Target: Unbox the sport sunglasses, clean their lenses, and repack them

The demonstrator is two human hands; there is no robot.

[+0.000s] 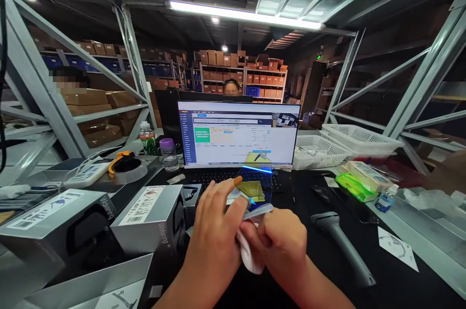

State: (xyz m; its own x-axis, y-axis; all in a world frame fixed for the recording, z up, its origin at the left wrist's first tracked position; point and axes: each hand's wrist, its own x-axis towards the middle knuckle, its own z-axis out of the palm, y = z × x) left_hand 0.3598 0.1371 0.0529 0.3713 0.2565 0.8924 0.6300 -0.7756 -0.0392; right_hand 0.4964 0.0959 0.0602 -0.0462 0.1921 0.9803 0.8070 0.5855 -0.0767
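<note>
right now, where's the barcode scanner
The grey barcode scanner lies on the black work surface at the head view's lower right, between the right hand and the white printed card.

Glossy panel (265,184) — tilted, reflecting blue; white cloth (250,256) — crumpled just below.

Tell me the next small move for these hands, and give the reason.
Probably draw the white cloth up across the see-through sheet with the right hand, while the left hand steadies it. The right hand grips the cloth by the sheet's lower edge, the left hand is at its left side, and the sheet's upper part stands uncovered.
</note>
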